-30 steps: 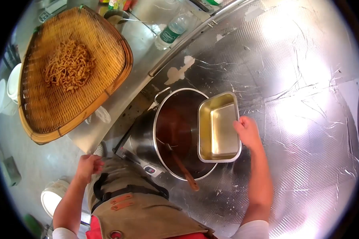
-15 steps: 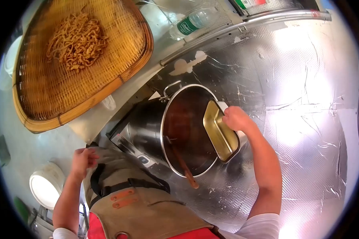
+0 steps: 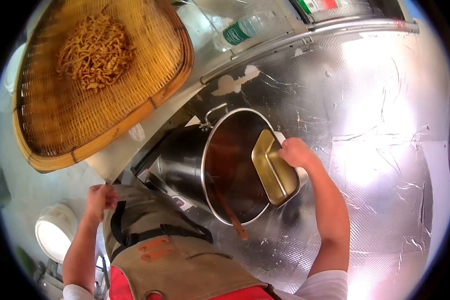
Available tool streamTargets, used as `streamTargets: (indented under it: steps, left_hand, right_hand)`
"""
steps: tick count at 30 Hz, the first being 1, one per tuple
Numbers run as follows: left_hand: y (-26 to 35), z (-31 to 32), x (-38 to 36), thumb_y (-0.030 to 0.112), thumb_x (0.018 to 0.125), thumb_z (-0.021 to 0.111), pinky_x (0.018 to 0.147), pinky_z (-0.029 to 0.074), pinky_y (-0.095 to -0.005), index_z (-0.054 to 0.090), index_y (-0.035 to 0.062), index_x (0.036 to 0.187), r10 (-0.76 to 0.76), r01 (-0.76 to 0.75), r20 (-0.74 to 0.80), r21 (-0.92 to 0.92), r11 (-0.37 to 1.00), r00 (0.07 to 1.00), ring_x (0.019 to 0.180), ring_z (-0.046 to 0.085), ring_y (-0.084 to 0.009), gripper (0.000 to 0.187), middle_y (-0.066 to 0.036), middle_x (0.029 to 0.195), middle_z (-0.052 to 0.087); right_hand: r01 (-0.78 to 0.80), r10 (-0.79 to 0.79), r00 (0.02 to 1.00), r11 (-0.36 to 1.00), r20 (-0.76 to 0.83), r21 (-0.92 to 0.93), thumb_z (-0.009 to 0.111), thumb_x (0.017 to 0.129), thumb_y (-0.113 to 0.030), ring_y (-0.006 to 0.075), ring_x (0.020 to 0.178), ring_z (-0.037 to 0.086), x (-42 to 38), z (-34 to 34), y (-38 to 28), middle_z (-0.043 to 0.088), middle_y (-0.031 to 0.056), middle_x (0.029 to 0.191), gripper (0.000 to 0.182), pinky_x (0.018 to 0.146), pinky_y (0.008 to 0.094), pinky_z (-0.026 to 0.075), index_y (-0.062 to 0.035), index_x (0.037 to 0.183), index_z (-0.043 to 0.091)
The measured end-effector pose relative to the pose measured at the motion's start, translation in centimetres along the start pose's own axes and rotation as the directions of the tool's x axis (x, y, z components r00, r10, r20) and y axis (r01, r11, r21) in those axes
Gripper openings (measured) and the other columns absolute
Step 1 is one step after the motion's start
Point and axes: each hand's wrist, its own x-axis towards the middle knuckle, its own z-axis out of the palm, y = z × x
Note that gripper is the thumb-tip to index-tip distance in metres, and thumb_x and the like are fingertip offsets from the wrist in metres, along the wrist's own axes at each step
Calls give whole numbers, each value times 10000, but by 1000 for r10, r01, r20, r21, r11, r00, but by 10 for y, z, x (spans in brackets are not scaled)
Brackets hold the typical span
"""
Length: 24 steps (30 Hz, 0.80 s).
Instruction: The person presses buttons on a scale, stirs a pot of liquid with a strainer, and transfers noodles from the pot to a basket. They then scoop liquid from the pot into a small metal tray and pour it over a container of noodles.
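Observation:
My right hand (image 3: 297, 152) grips the rim of a deep rectangular metal pan (image 3: 272, 172), tilted over the right side of the tall steel pot (image 3: 182, 165). Bare metal shows inside the pan. Reddish-brown liquid (image 3: 225, 157) lies in the pot, and a wooden-handled utensil (image 3: 231, 215) leans across its near rim, its lower end hidden in the pot. Beside my apron (image 3: 155, 200), my left hand (image 3: 101, 200) hangs with fingers curled loosely inward, nothing visible in them.
Fried strips (image 3: 96, 55) are heaped on a large woven bamboo tray (image 3: 155, 55) at upper left. A plastic bottle (image 3: 240, 31) lies behind it, near a metal rail (image 3: 335, 28). Foil-like sheeting (image 3: 375, 200) covers the right side. A white bucket (image 3: 57, 232) stands at lower left.
The pan and my right hand have shifted slightly left and down over the pot. My left hand has moved a little left, its fingers curled in more.

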Motion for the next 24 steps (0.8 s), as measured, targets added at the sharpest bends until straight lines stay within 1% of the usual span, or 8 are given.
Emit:
streamTargets:
  steps: [8,11,17,20,21,22,23,24]
  left_hand:
    - [-2,26,-33,171,826,559,495,444,-287,608,-34,913,64,-64,-120,3,998,991,538,566,-175,227,-122,750,629]
    - [-16,44,-61,159,828,553,478,444,-287,608,-39,930,72,-72,-176,4,997,982,534,563,-173,229,-129,761,633]
    - [-89,21,-88,164,847,526,461,451,-280,598,-45,971,210,-179,-240,146,973,948,545,574,-172,253,-145,773,642]
    - [-136,-4,-73,191,887,487,489,478,-296,599,-15,940,265,-223,-250,184,957,931,567,591,-171,241,-125,761,645]
    - [-148,-13,-71,185,895,479,505,487,-298,602,2,917,651,-504,66,693,515,756,578,601,-180,221,-113,759,647]
    - [-144,-14,-73,177,899,475,527,498,-303,608,6,901,648,-511,96,706,490,755,589,607,-191,216,-104,755,648]
    - [-140,-12,-75,176,899,484,547,507,-314,613,-2,887,489,-380,6,638,670,872,593,608,-198,220,-98,748,648]
    - [-132,-2,-80,183,897,489,559,509,-316,621,-14,861,536,-431,-118,463,774,836,592,602,-193,240,-97,739,645]
  right_hand:
    - [-103,137,979,971,-149,216,517,802,-212,436,838,607,-34,-1,30,621,284,827,312,800,489,477,63,716,635]
    - [-21,27,997,996,-66,88,516,779,-180,447,848,610,5,92,45,620,301,860,278,800,488,479,63,734,643]
    - [-60,176,970,844,-170,533,526,778,-216,464,916,577,37,189,72,597,321,905,306,820,486,457,68,809,638]
    - [52,148,925,863,-351,502,560,794,-249,409,801,601,58,263,96,607,273,828,300,706,455,455,34,862,637]
    - [40,241,910,758,-337,651,577,787,-247,378,797,606,27,237,77,618,245,842,307,718,446,457,33,899,638]
    - [-74,348,919,614,-185,786,547,809,-200,284,790,603,-1,205,52,649,166,861,263,734,403,471,29,887,650]
    - [33,339,939,63,-53,997,551,829,-150,228,805,617,8,245,67,664,111,889,215,718,362,488,-1,934,664]
    - [49,260,965,-60,-32,997,553,838,-119,216,849,636,9,285,99,660,102,958,249,741,342,509,-6,1045,636]
